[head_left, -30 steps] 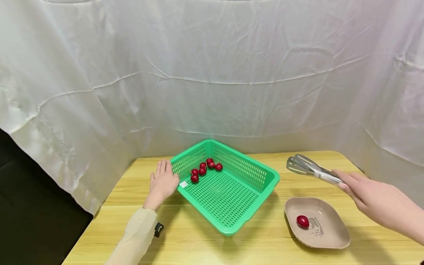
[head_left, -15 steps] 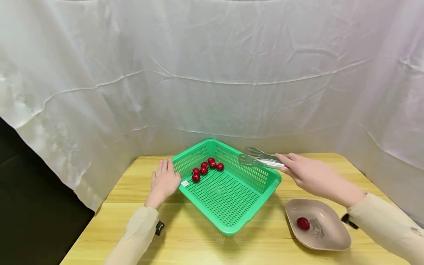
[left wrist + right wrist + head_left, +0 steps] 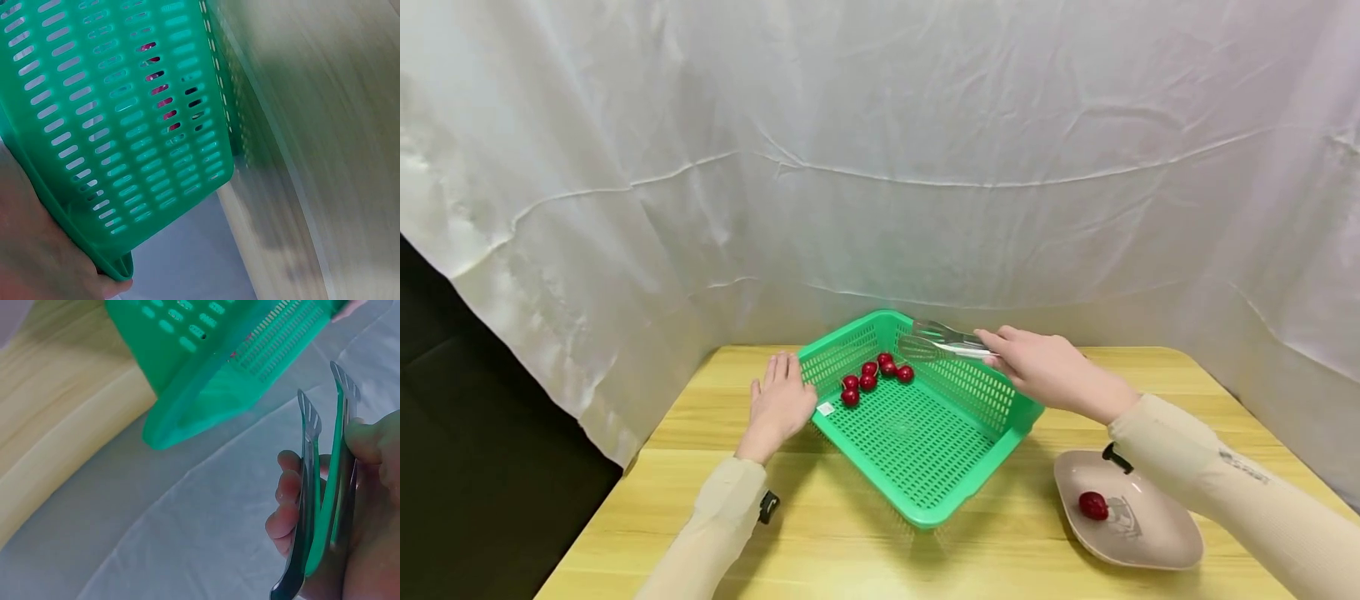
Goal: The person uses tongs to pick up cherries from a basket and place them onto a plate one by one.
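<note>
A green perforated plastic basket (image 3: 874,477) stands on the table, with several dark red cherries (image 3: 868,382) grouped along its left and back inside. My left hand (image 3: 782,408) rests on the basket's left rim, its fingers straight; the left wrist view shows it against the rim's edge. In my right hand (image 3: 1052,371) I grip metal kitchen tongs (image 3: 967,351), whose slotted tips are spread and hang above the basket's back right wall, nothing between them. The right wrist view shows my fingers and thumb round the tong arms (image 3: 340,481).
A beige dish (image 3: 1157,542) with a printed picture stands at the front right, holding one red cherry (image 3: 1093,505). My right forearm passes over its back edge. Pale draped cloth (image 3: 880,167) rises behind the wooden table (image 3: 670,517).
My right hand has carried the tongs leftward from above the dish's far side to over the basket. My left hand stays at the rim. The cherries have kept their places.
</note>
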`<state>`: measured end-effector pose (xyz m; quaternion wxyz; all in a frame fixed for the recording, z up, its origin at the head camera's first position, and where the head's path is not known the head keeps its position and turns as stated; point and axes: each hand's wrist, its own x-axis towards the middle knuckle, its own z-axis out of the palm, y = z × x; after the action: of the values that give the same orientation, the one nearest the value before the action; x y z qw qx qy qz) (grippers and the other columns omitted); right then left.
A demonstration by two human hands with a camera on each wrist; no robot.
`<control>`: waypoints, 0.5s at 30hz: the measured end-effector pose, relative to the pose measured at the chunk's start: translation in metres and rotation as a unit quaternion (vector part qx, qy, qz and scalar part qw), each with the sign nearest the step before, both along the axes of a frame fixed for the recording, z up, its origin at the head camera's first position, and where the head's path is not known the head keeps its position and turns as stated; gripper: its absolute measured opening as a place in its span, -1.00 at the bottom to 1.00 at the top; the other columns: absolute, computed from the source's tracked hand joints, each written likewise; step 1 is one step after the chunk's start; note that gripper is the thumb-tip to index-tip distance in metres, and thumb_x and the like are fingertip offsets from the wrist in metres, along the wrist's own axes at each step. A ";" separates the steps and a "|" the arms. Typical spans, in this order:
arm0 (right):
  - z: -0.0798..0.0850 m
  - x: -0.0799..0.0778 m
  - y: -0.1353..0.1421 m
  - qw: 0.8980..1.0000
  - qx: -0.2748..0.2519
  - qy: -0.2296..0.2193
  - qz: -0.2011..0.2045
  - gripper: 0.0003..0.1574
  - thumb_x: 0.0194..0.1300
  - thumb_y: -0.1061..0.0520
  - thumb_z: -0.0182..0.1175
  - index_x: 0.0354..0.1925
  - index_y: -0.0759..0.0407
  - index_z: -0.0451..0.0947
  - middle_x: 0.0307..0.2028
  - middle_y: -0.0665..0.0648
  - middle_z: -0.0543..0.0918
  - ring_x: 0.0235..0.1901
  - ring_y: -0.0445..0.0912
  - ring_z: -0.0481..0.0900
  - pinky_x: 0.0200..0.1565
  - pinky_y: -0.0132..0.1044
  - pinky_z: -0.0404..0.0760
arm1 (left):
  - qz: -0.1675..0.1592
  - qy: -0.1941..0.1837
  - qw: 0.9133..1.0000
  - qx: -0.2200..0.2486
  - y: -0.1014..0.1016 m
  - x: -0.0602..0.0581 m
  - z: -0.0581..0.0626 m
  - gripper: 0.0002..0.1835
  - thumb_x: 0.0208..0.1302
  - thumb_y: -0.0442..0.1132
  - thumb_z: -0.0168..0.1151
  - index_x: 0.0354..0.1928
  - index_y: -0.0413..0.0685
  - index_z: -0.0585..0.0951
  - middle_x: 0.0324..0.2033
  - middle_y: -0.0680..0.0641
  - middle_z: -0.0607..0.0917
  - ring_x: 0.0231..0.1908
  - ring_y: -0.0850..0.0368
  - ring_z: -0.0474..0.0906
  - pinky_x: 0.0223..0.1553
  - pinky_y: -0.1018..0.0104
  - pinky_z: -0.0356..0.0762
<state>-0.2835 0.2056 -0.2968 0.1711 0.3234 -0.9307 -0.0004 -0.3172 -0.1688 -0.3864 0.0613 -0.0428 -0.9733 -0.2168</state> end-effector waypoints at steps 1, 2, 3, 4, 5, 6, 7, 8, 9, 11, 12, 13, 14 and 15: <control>0.000 -0.002 -0.002 1.000 0.001 0.001 0.001 -0.41 0.43 0.05 0.16 0.32 0.28 0.41 -0.31 0.06 0.51 -0.55 -0.20 0.41 -0.65 -0.28 0.36 | 0.000 0.000 1.000 0.000 0.000 0.000 0.000 -0.26 0.45 -0.09 -0.23 0.52 -0.32 -0.12 0.51 -0.31 -0.18 0.49 -0.23 -0.32 0.37 -0.30 -0.44; -0.001 -0.005 -0.004 1.000 0.002 0.000 0.002 -0.41 0.43 0.05 0.16 0.32 0.28 0.41 -0.31 0.07 0.51 -0.54 -0.19 0.42 -0.64 -0.27 0.37 | 0.000 -0.001 1.000 -0.001 0.000 -0.001 0.000 -0.26 0.45 -0.09 -0.24 0.53 -0.31 -0.12 0.51 -0.31 -0.18 0.49 -0.23 -0.32 0.37 -0.30 -0.44; -0.001 -0.007 -0.005 1.000 0.003 -0.001 0.002 -0.41 0.43 0.04 0.16 0.32 0.28 0.41 -0.32 0.07 0.51 -0.54 -0.18 0.42 -0.64 -0.26 0.38 | 0.000 -0.001 1.000 -0.001 0.000 -0.001 -0.001 -0.26 0.45 -0.09 -0.23 0.53 -0.31 -0.12 0.51 -0.31 -0.18 0.49 -0.23 -0.32 0.37 -0.30 -0.43; -0.001 -0.009 -0.007 1.000 0.003 -0.001 0.003 -0.41 0.43 0.04 0.16 0.32 0.28 0.42 -0.32 0.07 0.51 -0.54 -0.18 0.43 -0.64 -0.26 0.39 | 0.000 -0.001 1.000 -0.002 0.000 -0.001 -0.001 -0.26 0.45 -0.09 -0.24 0.53 -0.31 -0.12 0.51 -0.31 -0.18 0.49 -0.23 -0.31 0.37 -0.31 -0.43; -0.002 -0.011 -0.009 1.000 0.004 -0.004 0.002 -0.40 0.43 0.04 0.16 0.32 0.28 0.41 -0.33 0.07 0.51 -0.54 -0.18 0.42 -0.64 -0.25 0.38 | 0.000 -0.002 1.000 -0.003 0.000 -0.001 -0.001 -0.27 0.46 -0.09 -0.24 0.53 -0.30 -0.12 0.51 -0.31 -0.18 0.49 -0.23 -0.31 0.37 -0.31 -0.42; -0.002 -0.013 -0.010 1.000 0.006 -0.006 0.002 -0.40 0.44 0.04 0.16 0.32 0.29 0.41 -0.34 0.07 0.50 -0.54 -0.17 0.42 -0.64 -0.26 0.38 | 0.001 -0.002 1.000 -0.004 0.000 -0.001 -0.001 -0.27 0.46 -0.09 -0.24 0.53 -0.30 -0.12 0.52 -0.30 -0.18 0.49 -0.23 -0.31 0.37 -0.31 -0.42; -0.003 -0.015 -0.012 1.000 0.007 -0.007 0.003 -0.40 0.43 0.04 0.16 0.32 0.29 0.41 -0.34 0.07 0.50 -0.54 -0.17 0.42 -0.64 -0.25 0.38 | 0.002 -0.002 1.000 -0.004 0.000 -0.001 -0.001 -0.27 0.46 -0.09 -0.24 0.53 -0.30 -0.11 0.52 -0.30 -0.18 0.49 -0.23 -0.30 0.37 -0.31 -0.42; -0.003 -0.016 -0.013 1.000 0.008 -0.011 0.002 -0.40 0.43 0.04 0.16 0.32 0.30 0.41 -0.35 0.06 0.49 -0.54 -0.17 0.42 -0.64 -0.25 0.37 | 0.002 -0.001 1.000 -0.004 0.000 -0.001 -0.001 -0.27 0.46 -0.09 -0.24 0.53 -0.30 -0.11 0.52 -0.30 -0.18 0.49 -0.23 -0.30 0.37 -0.30 -0.42; -0.003 -0.018 -0.015 1.000 0.009 -0.014 0.002 -0.40 0.43 0.04 0.16 0.32 0.30 0.40 -0.35 0.06 0.48 -0.54 -0.16 0.42 -0.64 -0.25 0.37 | 0.003 -0.001 1.000 -0.003 0.000 -0.001 -0.001 -0.27 0.46 -0.09 -0.24 0.53 -0.30 -0.11 0.52 -0.30 -0.18 0.49 -0.23 -0.30 0.37 -0.30 -0.42; -0.004 -0.021 -0.017 1.000 0.013 -0.021 0.001 -0.39 0.44 0.03 0.15 0.33 0.30 0.40 -0.34 0.07 0.49 -0.52 -0.15 0.43 -0.64 -0.25 0.37 | 0.004 -0.001 1.000 -0.001 0.001 -0.001 -0.001 -0.27 0.46 -0.09 -0.24 0.53 -0.30 -0.12 0.52 -0.30 -0.18 0.49 -0.23 -0.31 0.37 -0.30 -0.43; -0.004 -0.023 -0.019 1.000 0.015 -0.023 0.002 -0.39 0.44 0.03 0.15 0.33 0.30 0.40 -0.33 0.07 0.49 -0.51 -0.15 0.44 -0.63 -0.24 0.38 | 0.004 -0.002 1.000 0.000 0.001 0.000 -0.001 -0.27 0.46 -0.09 -0.24 0.53 -0.30 -0.12 0.52 -0.30 -0.18 0.49 -0.23 -0.31 0.37 -0.30 -0.43; -0.004 -0.025 -0.020 1.000 0.016 -0.026 0.003 -0.39 0.44 0.03 0.15 0.33 0.29 0.40 -0.33 0.08 0.49 -0.50 -0.14 0.46 -0.63 -0.23 0.38 | 0.004 -0.002 1.000 0.001 0.001 0.000 0.000 -0.27 0.47 -0.09 -0.24 0.53 -0.29 -0.12 0.52 -0.30 -0.19 0.49 -0.22 -0.32 0.37 -0.29 -0.44; -0.004 -0.026 -0.021 0.999 0.019 -0.030 0.000 -0.39 0.44 0.02 0.15 0.33 0.29 0.40 -0.32 0.08 0.50 -0.49 -0.13 0.47 -0.62 -0.23 0.39 | 0.005 -0.003 1.000 0.002 0.001 0.000 0.000 -0.27 0.47 -0.09 -0.24 0.53 -0.29 -0.12 0.52 -0.29 -0.19 0.49 -0.22 -0.32 0.37 -0.29 -0.44; -0.004 -0.028 -0.023 0.999 0.023 -0.033 -0.001 -0.39 0.44 0.02 0.14 0.33 0.28 0.39 -0.30 0.10 0.51 -0.47 -0.11 0.49 -0.61 -0.22 0.41 | 0.005 -0.003 1.000 0.002 0.001 0.000 0.000 -0.27 0.47 -0.09 -0.25 0.53 -0.29 -0.12 0.52 -0.29 -0.19 0.49 -0.22 -0.33 0.37 -0.29 -0.44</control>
<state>-0.3110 0.1828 -0.3012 0.1330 0.3264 -0.9358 -0.0110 -0.3170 -0.1678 -0.3867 0.0598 -0.0369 -0.9733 -0.2183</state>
